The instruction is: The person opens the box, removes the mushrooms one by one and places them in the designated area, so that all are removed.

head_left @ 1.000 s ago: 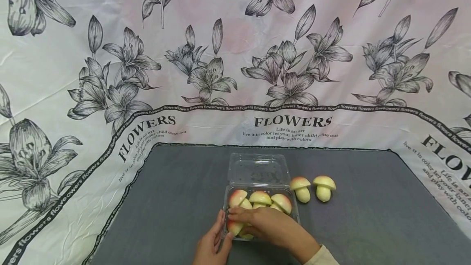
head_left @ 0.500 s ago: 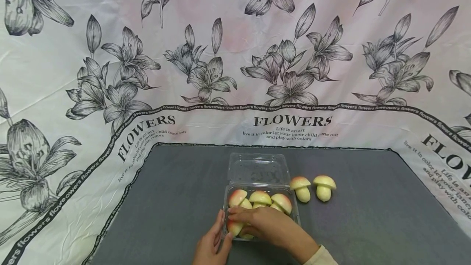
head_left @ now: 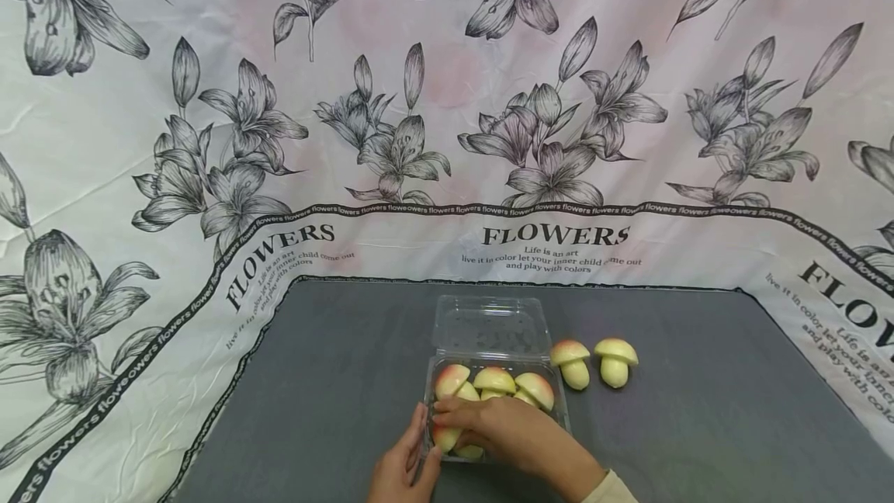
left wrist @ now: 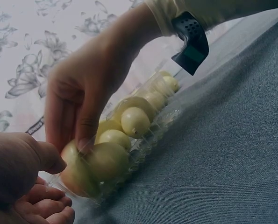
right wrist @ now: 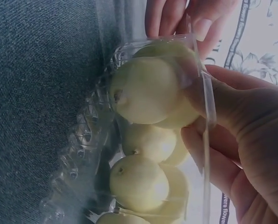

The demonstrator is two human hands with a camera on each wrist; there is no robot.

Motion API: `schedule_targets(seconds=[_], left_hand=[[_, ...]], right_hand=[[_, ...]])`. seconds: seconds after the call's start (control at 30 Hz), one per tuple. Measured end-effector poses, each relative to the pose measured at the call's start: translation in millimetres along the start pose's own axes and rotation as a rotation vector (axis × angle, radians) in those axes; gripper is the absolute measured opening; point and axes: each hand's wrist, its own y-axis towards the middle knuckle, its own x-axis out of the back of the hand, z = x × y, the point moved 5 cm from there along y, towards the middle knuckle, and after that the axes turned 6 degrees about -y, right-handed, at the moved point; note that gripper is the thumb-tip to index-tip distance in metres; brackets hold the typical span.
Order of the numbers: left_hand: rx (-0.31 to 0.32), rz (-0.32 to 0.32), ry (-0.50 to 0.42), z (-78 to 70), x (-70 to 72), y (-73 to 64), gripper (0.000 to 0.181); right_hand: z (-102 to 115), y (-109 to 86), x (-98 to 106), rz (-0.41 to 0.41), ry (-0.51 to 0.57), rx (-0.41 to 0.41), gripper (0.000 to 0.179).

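In the head view a clear plastic clamshell container [head_left: 564, 411] lies open on the table, its lid [head_left: 492, 324] folded back. Inside sit yellow mushroom-shaped pieces with red-tinged caps; three, such as this mushroom-shaped piece [head_left: 535, 390], line the back row. My right hand [head_left: 513, 433] reaches over the front row and grips the front-left mushroom-shaped piece [left wrist: 75, 170], thumb inside the near wall. My left hand [head_left: 401, 468] holds the container's left end, thumb near the corner and fingers along the outside. The right hand hides part of the front row.
Two more mushroom pieces, a red-capped one [head_left: 573, 364] and a yellower one [head_left: 615, 362], stand to the container's right. A grey cloth [head_left: 328, 379] covers the table. Behind hangs a white curtain [head_left: 419, 247] printed with flowers. A dark wristband [left wrist: 192, 44] is on the right forearm.
Both hands and the container hold the same position. The head view has tilted slightly, so the whole scene sits a little lower in the frame.
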Motion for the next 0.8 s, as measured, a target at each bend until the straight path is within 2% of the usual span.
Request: schedule_targets(seconds=[0.23,0.43,0.67,0.8], left_hand=[[-0.009,-0.014,0.003,2.1,-0.2,-0.9,0.081],[-0.002,-0.015,0.000,1.9,-1.0,-1.5,0.081],[-0.027,-0.016,-0.001,-1.6,-1.6,-2.3,0.080],[-0.030,-0.009,0.015,-1.9,-1.9,-2.2,0.080]], right_hand=[[0,-0.3,6,0.003,0.006,-0.001,0.043],[-1,-2.0,11,-0.026,0.003,-0.005,0.041],[-2,-3.8,18,-0.071,-0.063,-0.002,0.043],[-5,-7.4,21,-0.068,-0.035,-0.045,0.045]])
